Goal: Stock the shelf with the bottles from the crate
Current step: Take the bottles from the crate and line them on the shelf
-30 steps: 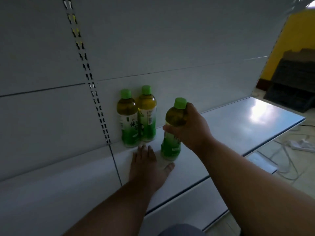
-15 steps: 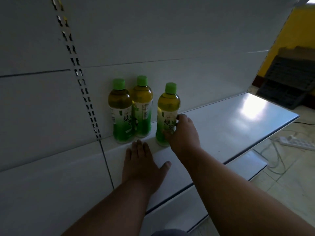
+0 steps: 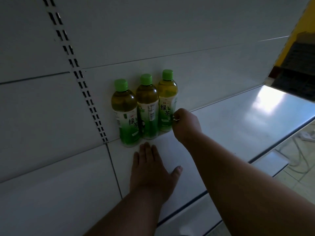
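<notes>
Three green-tea bottles with green caps stand in a row against the back panel of the white shelf (image 3: 230, 123): the left bottle (image 3: 127, 114), the middle bottle (image 3: 148, 108) and the right bottle (image 3: 167, 101), packed side by side. My right hand (image 3: 185, 125) sits just right of the right bottle, its fingers curled shut and their tips touching the label, not wrapped around it. My left hand (image 3: 151, 171) lies flat on the shelf in front of the bottles, fingers spread, holding nothing. No crate is in view.
A slotted upright (image 3: 81, 86) runs down the back panel left of the bottles. A lower shelf edge (image 3: 269, 162) juts out below. At the right are a yellow wall (image 3: 296, 31), a dark stack (image 3: 298, 70) and cables with a power strip (image 3: 306, 135) on the floor.
My right hand carried the third bottle to the shelf, set it down and slid it back beside the other two, then loosened from it. My left hand stayed flat on the shelf.
</notes>
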`<state>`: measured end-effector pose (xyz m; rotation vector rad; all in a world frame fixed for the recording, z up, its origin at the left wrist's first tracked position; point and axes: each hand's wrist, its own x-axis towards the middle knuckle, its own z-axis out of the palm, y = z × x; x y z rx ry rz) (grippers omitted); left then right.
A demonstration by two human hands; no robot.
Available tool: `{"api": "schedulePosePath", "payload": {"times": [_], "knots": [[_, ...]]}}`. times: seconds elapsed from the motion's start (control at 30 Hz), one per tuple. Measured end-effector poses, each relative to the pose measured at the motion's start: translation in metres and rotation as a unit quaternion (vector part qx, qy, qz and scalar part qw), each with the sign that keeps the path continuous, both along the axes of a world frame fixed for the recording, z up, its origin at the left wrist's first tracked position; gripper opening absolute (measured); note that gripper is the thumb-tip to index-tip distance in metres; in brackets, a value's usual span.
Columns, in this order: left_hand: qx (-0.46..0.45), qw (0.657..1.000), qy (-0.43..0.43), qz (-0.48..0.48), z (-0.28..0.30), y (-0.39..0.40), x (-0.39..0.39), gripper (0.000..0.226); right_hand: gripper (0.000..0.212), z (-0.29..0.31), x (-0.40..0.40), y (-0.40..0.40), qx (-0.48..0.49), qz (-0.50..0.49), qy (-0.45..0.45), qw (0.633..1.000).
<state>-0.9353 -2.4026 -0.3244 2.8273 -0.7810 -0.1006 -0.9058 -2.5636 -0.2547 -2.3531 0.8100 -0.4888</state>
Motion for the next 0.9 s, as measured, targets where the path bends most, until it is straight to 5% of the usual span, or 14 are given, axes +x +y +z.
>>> {"api": "schedulePosePath", "payload": {"times": [0.27,0.43,0.6,0.9], "knots": [[0.110,0.992,-0.038,-0.041,0.048,-0.005,-0.012,0.099,0.061,0.039,-0.125,-0.005,-0.102,0.043,0.074,0.991],[-0.024,0.966,-0.112,-0.231,0.094,-0.043,-0.062,0.071,0.070,0.073,-0.238,-0.012,-0.198,0.008,0.187,0.962],[-0.118,0.916,-0.066,-0.377,0.090,-0.079,-0.149,0.072,0.074,0.057,-0.350,-0.022,-0.136,-0.112,0.188,0.966],[0.035,0.848,0.006,-0.528,-0.035,-0.120,-0.236,0.089,0.069,-0.104,-0.470,-0.024,0.042,-0.270,0.226,0.935]]}}
